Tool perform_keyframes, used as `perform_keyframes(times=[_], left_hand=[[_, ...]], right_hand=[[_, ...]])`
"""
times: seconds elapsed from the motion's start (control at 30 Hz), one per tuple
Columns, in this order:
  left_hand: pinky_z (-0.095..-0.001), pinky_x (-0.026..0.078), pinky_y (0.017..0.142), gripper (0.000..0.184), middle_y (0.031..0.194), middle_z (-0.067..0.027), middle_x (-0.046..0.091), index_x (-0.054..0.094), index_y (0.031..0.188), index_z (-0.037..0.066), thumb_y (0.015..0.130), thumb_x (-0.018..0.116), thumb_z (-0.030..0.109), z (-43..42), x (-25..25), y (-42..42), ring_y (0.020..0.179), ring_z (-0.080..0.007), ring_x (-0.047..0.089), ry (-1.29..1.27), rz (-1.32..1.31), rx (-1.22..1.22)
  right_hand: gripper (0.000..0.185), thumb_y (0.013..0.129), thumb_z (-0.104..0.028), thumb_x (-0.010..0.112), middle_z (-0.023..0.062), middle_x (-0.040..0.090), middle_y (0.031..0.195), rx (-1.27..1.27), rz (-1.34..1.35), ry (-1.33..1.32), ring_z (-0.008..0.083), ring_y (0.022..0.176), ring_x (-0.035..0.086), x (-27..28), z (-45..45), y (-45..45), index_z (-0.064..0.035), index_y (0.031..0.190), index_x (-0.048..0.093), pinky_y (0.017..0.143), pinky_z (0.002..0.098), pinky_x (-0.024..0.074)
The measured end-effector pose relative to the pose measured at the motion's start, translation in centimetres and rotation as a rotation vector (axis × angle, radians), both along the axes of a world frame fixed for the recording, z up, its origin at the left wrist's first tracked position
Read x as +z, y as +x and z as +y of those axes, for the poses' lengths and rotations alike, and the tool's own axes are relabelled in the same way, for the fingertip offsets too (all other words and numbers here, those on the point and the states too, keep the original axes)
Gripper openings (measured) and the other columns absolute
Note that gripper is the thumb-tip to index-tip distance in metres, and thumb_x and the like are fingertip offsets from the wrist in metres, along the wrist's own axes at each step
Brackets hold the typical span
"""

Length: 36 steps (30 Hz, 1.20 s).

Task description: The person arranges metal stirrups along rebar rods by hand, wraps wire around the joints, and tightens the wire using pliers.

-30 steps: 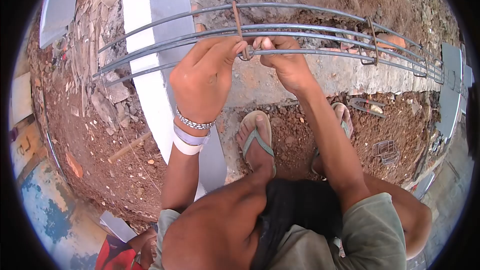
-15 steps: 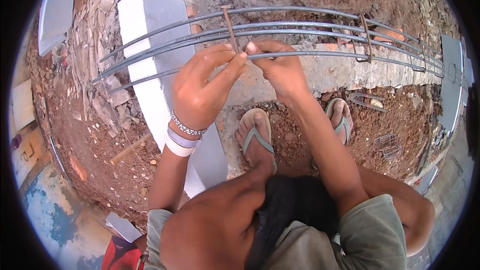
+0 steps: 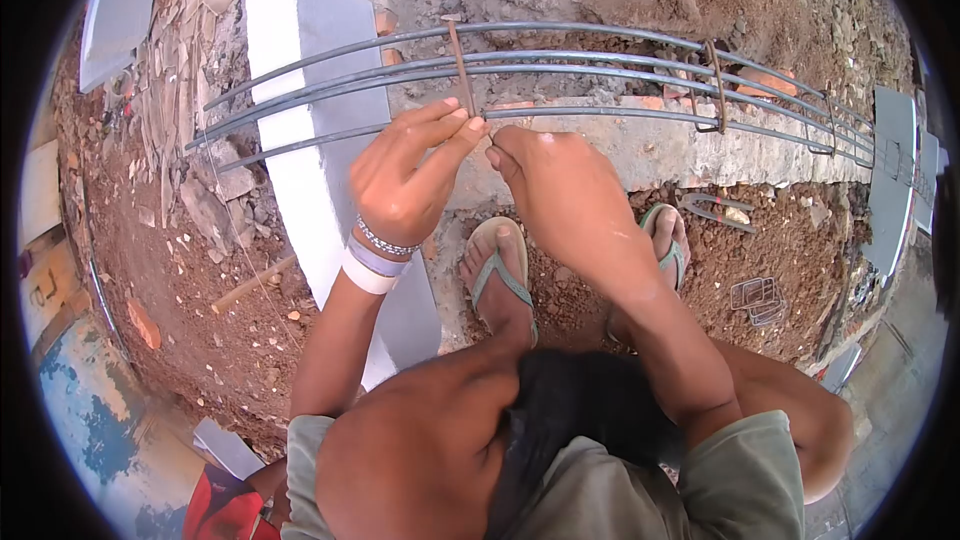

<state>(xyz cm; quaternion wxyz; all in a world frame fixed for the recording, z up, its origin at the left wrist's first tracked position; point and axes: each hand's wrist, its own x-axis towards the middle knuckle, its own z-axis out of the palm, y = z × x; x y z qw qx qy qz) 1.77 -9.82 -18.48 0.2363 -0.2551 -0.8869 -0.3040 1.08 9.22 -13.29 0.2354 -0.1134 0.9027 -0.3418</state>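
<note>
Several long grey steel bars point(image 3: 590, 58) run across the view, with a rusty metal stirrup point(image 3: 461, 68) around them between my hands. My left hand point(image 3: 405, 175) pinches the lower end of this stirrup where it meets the nearest bar. Just right of it, my right hand point(image 3: 570, 195) is closed below the nearest bar, its fingertips pressed together; what they hold is too small to make out. Another stirrup point(image 3: 718, 88) sits around the bars farther right.
A white block point(image 3: 275, 35) lies under the bars at left. Pliers-like cutters point(image 3: 718, 208) and loose wire stirrups point(image 3: 760, 298) lie on the soil at right. A wooden stick point(image 3: 250, 287) is at left. Part of another person point(image 3: 235, 505) shows at bottom left.
My right hand has dropped from the nearest bar and turned so its back faces up. My left hand has shifted slightly left and down, staying at the stirrup. The bars have moved slightly.
</note>
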Motion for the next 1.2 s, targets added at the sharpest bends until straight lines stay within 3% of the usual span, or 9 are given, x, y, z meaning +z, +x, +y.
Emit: perform_keyframes(times=[0.07,0.2,0.47,0.67,0.77,0.8,0.93,1.07,1.2], left_hand=[[-0.0384,0.064,0.082,0.035,0.096,-0.0080,0.074,0.081,0.104,0.007,0.071,0.077,-0.005,-0.2,-0.1,0.0,0.100,-0.0280,0.075,0.036,-0.021,-0.010],[-0.0370,0.064,0.080,0.033,0.096,-0.0081,0.074,0.081,0.104,0.007,0.073,0.076,-0.005,-0.3,0.4,0.3,0.101,-0.0281,0.075,0.006,-0.009,-0.012],[-0.0335,0.059,0.075,0.033,0.099,-0.0051,0.074,0.083,0.099,0.012,0.067,0.079,0.005,-0.9,1.5,0.4,0.084,-0.0208,0.070,-0.311,0.166,-0.012],[-0.0381,0.053,0.080,0.033,0.099,0.0003,0.076,0.084,0.099,0.020,0.068,0.077,0.012,-2.4,2.6,-0.8,0.084,-0.0173,0.069,-0.525,0.197,-0.035],[-0.0330,0.047,0.084,0.023,0.095,0.0085,0.075,0.083,0.101,0.024,0.078,0.083,0.018,-2.0,3.0,-1.2,0.083,-0.0150,0.062,-0.578,0.166,0.010],[-0.0314,0.045,0.093,0.027,0.100,0.0052,0.075,0.081,0.107,0.024,0.080,0.077,0.026,-1.6,3.8,-1.0,0.092,-0.0166,0.065,-0.597,0.107,0.009],[-0.0434,0.050,0.093,0.029,0.085,-0.0011,0.063,0.071,0.108,0.010,0.086,0.078,0.028,-0.5,5.7,-3.6,0.081,-0.0222,0.058,-0.658,0.214,-0.157],[-0.0393,0.051,0.068,0.025,0.076,-0.0068,0.052,0.065,0.103,0.007,0.086,0.079,0.020,0.4,8.0,-4.1,0.079,-0.0247,0.062,-0.831,-0.035,-0.208],[-0.0408,0.046,0.053,0.019,0.074,-0.0083,0.055,0.061,0.093,0.008,0.092,0.075,0.021,-1.0,6.7,-2.2,0.065,-0.0269,0.061,-0.857,-0.269,-0.096]], right_hand=[[0.016,0.097,-0.014,0.060,0.0236,0.068,0.074,0.111,0.242,0.074,0.0437,0.078,0.070,1.0,0.8,0.2,-0.0003,0.093,0.068,0.072,0.0526,0.0531],[0.010,0.084,-0.015,0.067,0.0114,0.069,0.075,0.386,0.792,-0.027,0.0325,0.080,0.069,3.4,2.5,-2.6,-0.0054,0.082,0.069,0.070,0.0442,0.0542],[0.010,0.076,-0.014,0.072,0.0096,0.070,0.080,0.925,0.897,0.260,0.0264,0.083,0.071,4.3,-3.5,-14.0,-0.0052,0.079,0.068,0.071,0.0370,0.0563],[0.011,0.079,-0.014,0.071,0.0127,0.070,0.080,0.954,0.893,0.243,0.0283,0.083,0.071,5.6,-2.8,-15.0,-0.0037,0.080,0.070,0.072,0.0383,0.0569],[0.012,0.081,-0.015,0.071,0.0142,0.070,0.080,0.899,0.907,0.204,0.0292,0.082,0.072,8.1,0.3,-13.8,-0.0029,0.080,0.070,0.072,0.0389,0.0572],[0.012,0.081,-0.015,0.071,0.0147,0.070,0.081,0.867,0.904,0.180,0.0295,0.082,0.072,8.9,2.0,-13.1,-0.0027,0.080,0.070,0.072,0.0391,0.0573],[0.014,0.083,-0.015,0.070,0.0168,0.071,0.081,0.730,0.773,0.186,0.0308,0.082,0.072,12.8,10.5,-9.5,-0.0016,0.080,0.071,0.072,0.0400,0.0577],[0.016,0.085,-0.016,0.070,0.0188,0.071,0.081,0.579,0.354,0.413,0.0321,0.082,0.073,14.0,20.4,-4.1,-0.0006,0.081,0.072,0.073,0.0408,0.0582],[0.023,0.091,-0.016,0.067,0.0166,0.070,0.111,0.644,-0.352,0.836,0.0309,0.112,0.065,6.9,30.5,5.0,-0.0030,0.110,0.070,0.108,0.0494,0.0412]])
